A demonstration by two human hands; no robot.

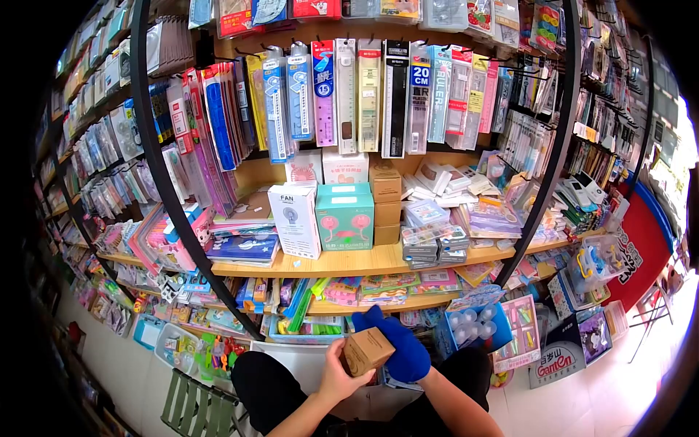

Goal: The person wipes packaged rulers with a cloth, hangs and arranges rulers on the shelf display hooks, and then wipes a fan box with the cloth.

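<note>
A small brown cardboard box (369,351) is in my left hand (341,377), thumb along its near left side and fingers underneath. Blue fabric, a mitt or a cloth, covers my right hand (405,355) from the wrist forward. That hand lies against the box's right and far side; the fabric hides its fingers. Both hands are above my lap, between my knees. Similar brown boxes (386,213) stand stacked on the wooden shelf (331,264) ahead, beside a green box (345,218) and a white fan box (295,222).
Packaged rulers (346,95) hang from hooks above the shelf. Black uprights (171,167) frame it on both sides. A blue box with clear-topped items (477,324) stands by my right knee. On the left are a folding stool (198,408) and a clear bin (180,346).
</note>
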